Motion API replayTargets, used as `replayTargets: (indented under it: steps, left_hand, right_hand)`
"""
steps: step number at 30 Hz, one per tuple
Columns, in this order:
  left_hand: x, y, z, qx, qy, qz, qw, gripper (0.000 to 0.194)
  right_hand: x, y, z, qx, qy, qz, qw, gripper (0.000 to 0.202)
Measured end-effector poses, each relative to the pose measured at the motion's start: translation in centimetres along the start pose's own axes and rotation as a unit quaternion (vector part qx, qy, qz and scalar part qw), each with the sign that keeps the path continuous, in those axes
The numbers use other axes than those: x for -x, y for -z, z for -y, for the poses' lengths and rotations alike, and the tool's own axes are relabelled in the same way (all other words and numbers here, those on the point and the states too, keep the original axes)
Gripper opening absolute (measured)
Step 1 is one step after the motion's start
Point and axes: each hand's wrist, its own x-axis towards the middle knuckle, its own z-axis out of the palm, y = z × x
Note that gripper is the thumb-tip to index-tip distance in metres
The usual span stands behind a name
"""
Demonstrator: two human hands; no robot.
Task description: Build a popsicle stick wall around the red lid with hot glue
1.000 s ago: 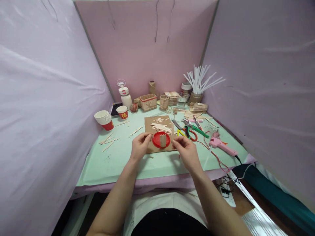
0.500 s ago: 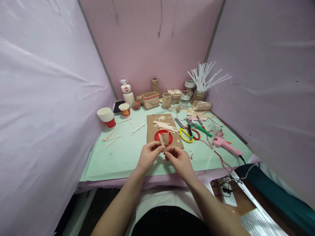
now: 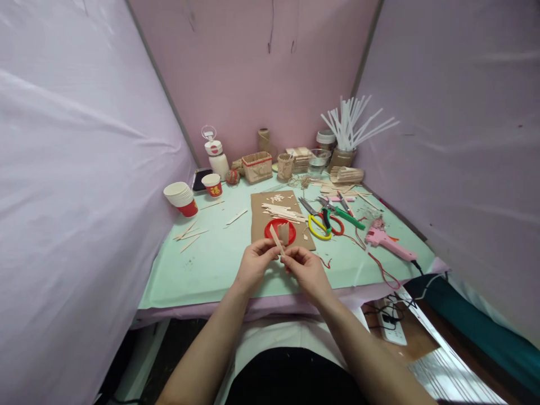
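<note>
Nearest the person, both hands met above the near part of the tabletop point(image 3: 202, 284), in front of a sheet of cardboard. The left hand point(image 3: 253, 265) had its fingers closed in a pinch on a flat wooden stick point(image 3: 275, 237), and the right hand point(image 3: 307, 272) gripped the same stick at its lower end between thumb and fingers. The stick slanted up and to the left from the fingertips, its upper end in front of a red dish point(image 3: 292, 228). In that dish a small brown piece point(image 3: 285, 233) stood upright, partly hidden by the stick. The dish sat on the cardboard point(image 3: 258, 218); behind it lay a bundle of split sticks point(image 3: 282, 212), and farther back a scatter of pale chips point(image 3: 277, 198). To the right a pink glue gun point(image 3: 390, 245) rested beside a loop of red cord point(image 3: 383, 272), while scissors point(image 3: 319, 229) and green-handled cutters point(image 3: 348, 217) overlapped near the cardboard. To the left were a few loose sticks point(image 3: 185, 233), then a tilted stack of paper cups point(image 3: 180, 197) and a single cup point(image 3: 212, 187). Along the back stood a white bottle point(image 3: 218, 163), a red-trimmed basket point(image 3: 257, 169), a glass bowl point(image 3: 318, 165) and a jar point(image 3: 341, 161) of white sticks point(image 3: 348, 125), with a spool of twine point(image 3: 264, 140) behind the basket.
</note>
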Motion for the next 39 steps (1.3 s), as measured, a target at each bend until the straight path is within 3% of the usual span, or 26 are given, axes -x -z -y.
replayTargets:
  steps: [6,11,17,26,39]
  left_hand:
    - [-1.5,1.4,-0.9,-0.175,-0.081,-0.085,0.978,0.014]
    - [-3.7,2.4,-0.2,-0.287,-0.152,-0.037,0.945,0.009]
    - [-4.0,2.2,0.6,-0.378,-0.194,0.003,0.905,0.014]
    - [-4.1,2.2,0.7,-0.425,-0.227,0.023,0.876,0.016]
    - [-4.1,1.7,0.5,-0.413,-0.220,0.028,0.883,0.015]
  right_hand:
    - [-0.7,1.5,0.1,0.081,0.069,-0.072,0.992,0.022]
    - [-1.3,3.6,0.2,0.126,0.105,-0.123,0.979,0.022]
    - [-1.3,4.0,-0.2,0.155,0.113,-0.120,0.974,0.023]
    - [-1.7,4.0,-0.8,0.191,0.137,-0.105,0.966,0.020]
    - [-3.4,3.3,-1.5,0.271,0.190,-0.061,0.942,0.023]
